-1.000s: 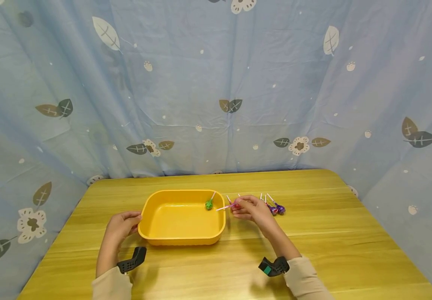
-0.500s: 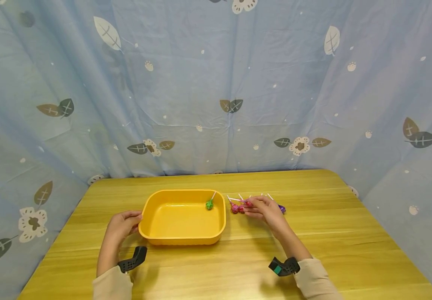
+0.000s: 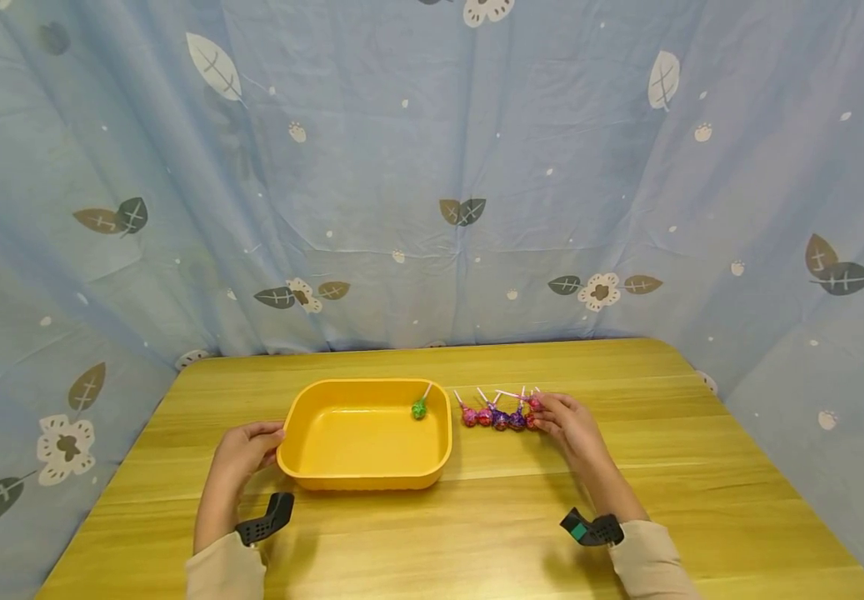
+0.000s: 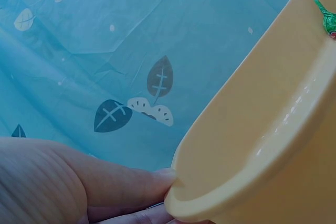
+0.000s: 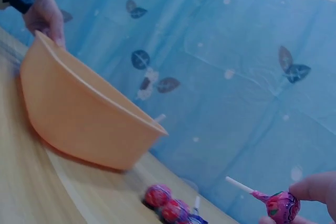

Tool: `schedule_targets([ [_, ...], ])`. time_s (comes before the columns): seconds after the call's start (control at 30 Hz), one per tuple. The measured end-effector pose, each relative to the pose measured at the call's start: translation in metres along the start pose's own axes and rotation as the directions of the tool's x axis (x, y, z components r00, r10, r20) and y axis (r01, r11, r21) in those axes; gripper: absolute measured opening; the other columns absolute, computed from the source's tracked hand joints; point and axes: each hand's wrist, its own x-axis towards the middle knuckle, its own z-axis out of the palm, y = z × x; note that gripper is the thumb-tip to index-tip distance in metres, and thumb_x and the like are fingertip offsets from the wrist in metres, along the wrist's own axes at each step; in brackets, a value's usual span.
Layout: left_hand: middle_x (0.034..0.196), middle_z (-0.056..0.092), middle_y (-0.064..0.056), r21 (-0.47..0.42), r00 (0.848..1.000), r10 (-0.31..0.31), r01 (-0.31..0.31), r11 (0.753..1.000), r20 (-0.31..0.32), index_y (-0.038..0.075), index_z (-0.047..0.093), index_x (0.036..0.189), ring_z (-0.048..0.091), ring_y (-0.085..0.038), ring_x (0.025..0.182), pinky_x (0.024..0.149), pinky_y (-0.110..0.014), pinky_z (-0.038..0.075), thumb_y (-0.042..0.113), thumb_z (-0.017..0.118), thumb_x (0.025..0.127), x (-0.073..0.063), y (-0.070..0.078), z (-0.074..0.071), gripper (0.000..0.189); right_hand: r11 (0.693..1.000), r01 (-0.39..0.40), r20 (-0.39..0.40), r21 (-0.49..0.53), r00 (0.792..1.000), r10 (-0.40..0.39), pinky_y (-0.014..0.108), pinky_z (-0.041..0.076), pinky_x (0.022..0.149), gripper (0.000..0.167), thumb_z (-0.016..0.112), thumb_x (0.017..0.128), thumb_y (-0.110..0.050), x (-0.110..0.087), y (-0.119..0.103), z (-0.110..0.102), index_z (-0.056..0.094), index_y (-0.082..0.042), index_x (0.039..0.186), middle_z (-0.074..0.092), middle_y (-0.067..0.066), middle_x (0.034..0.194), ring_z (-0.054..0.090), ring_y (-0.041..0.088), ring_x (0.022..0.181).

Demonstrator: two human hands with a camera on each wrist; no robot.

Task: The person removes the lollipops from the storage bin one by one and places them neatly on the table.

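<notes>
My left hand (image 3: 240, 454) grips the left rim of a yellow plastic basin (image 3: 360, 446), thumb at the rim in the left wrist view. Inside the basin, a green-wrapped lollipop (image 3: 419, 409) leans in the far right corner, stick pointing up. My right hand (image 3: 576, 429) pinches a pink-wrapped lollipop (image 5: 282, 206) by its candy head, the white stick pointing left. This hand is at the right end of a row of lollipops (image 3: 501, 421), pink and purple, lying on the table with their sticks pointing away. The hand hides part of that end.
The wooden table (image 3: 417, 542) carries the basin left of the lollipops. Behind it hangs a blue curtain (image 3: 372, 167) with leaf and flower prints, close to the table's far edge.
My right hand has moved right along the row, carrying the pink lollipop away from the basin's right rim. More of the row is uncovered. The left hand and basin stay put.
</notes>
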Motion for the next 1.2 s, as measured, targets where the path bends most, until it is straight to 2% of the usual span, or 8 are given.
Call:
schedule_targets([
  [0.17,0.118,0.060,-0.025,-0.006,1.000,-0.002,0.002,1.000,0.001,-0.012,0.054,0.129,0.063,-0.015,0.083,0.075,-0.032,0.056,0.016,0.057,0.098,0.000,0.000,0.000,0.042,0.998,0.009,-0.034,0.061,0.999,-0.007,0.024,0.053,0.077,0.040,0.052,0.101,-0.011,0.001,0.000,-0.013,0.045,0.016,0.129,0.062,0.006,0.097,0.060,0.011,0.079],
  [0.27,0.117,0.060,-0.024,-0.004,1.000,0.000,0.000,1.000,0.003,-0.012,0.054,0.129,0.063,-0.016,0.084,0.075,-0.031,0.056,0.017,0.057,0.098,0.000,0.000,-0.001,0.042,0.997,0.000,-0.065,0.078,0.998,0.005,0.025,0.053,0.079,0.040,0.053,0.100,-0.010,0.001,0.000,-0.019,0.044,0.016,0.130,0.063,0.004,0.096,0.061,0.011,0.078],
  [0.37,0.117,0.061,-0.024,0.000,1.000,0.001,-0.001,1.000,0.004,-0.012,0.054,0.128,0.062,-0.016,0.084,0.074,-0.031,0.056,0.017,0.057,0.098,-0.001,0.000,-0.001,0.042,0.999,-0.011,-0.107,0.050,0.994,0.016,0.025,0.053,0.079,0.041,0.054,0.100,-0.014,0.001,-0.001,-0.026,0.045,0.012,0.130,0.063,0.001,0.094,0.060,0.010,0.079],
  [0.6,0.119,0.059,-0.025,0.002,1.000,-0.001,0.001,1.000,-0.002,-0.012,0.054,0.129,0.062,-0.014,0.083,0.074,-0.031,0.056,0.015,0.056,0.098,-0.001,-0.001,0.000,0.041,0.998,-0.025,-0.217,-0.056,0.976,0.012,0.023,0.051,0.066,0.041,0.057,0.099,-0.021,0.005,0.001,-0.041,0.050,0.007,0.129,0.064,-0.002,0.088,0.061,0.009,0.078],
  [0.97,0.119,0.059,-0.025,0.003,1.000,0.000,0.000,1.000,-0.005,-0.012,0.054,0.128,0.062,-0.013,0.081,0.074,-0.031,0.056,0.015,0.056,0.098,-0.001,-0.001,0.000,0.041,0.998,0.036,-0.276,-0.045,0.960,-0.047,0.027,0.055,0.078,0.039,0.060,0.097,-0.013,0.014,0.015,-0.051,0.051,0.013,0.125,0.063,0.003,0.092,0.064,0.008,0.079],
  [1.2,0.120,0.059,-0.026,0.009,1.000,-0.006,0.006,1.000,-0.006,-0.011,0.055,0.129,0.062,-0.013,0.082,0.075,-0.031,0.056,0.016,0.056,0.098,-0.001,0.000,0.000,0.041,0.992,0.040,-0.331,-0.120,0.940,-0.078,0.025,0.056,0.074,0.035,0.062,0.095,-0.010,0.016,0.021,-0.053,0.054,0.012,0.121,0.065,0.000,0.087,0.065,0.006,0.075],
])
